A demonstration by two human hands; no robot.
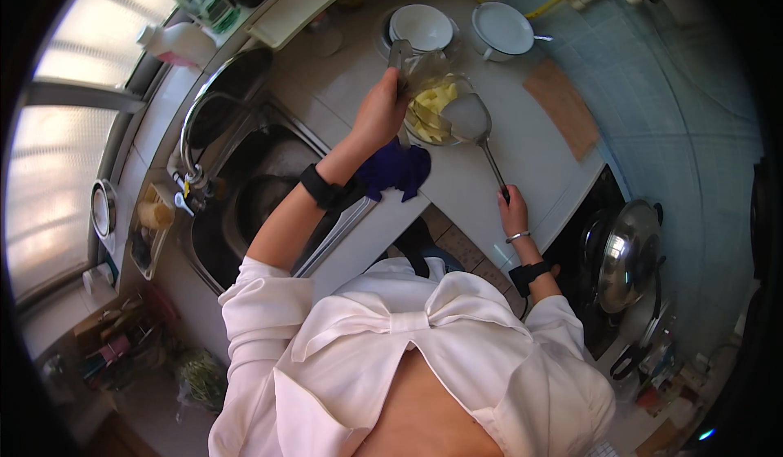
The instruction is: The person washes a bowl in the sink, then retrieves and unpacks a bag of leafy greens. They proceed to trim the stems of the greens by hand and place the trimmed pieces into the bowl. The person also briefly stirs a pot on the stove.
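My left hand (379, 108) is closed around a grey utensil (400, 56) whose flat end rises above the fist; its lower part is hard to make out. Beside that hand, pale yellow cut pieces (437, 99), perhaps potato, lie in a clear bowl (456, 142) on the white counter. My right hand (514, 209) grips the dark handle of a metal spatula (470, 117), and its broad head is over the bowl's right side. A dark blue cloth (397, 169) lies just below the bowl, by the sink edge.
Left of the counter is a metal sink (269, 194) with a curved faucet (199, 102). White bowls (422, 26) and a lidded white enamel pot (503, 28) stand behind. A brown board or mat (563, 111) lies by the wall. A lidded pan (630, 255) is at right.
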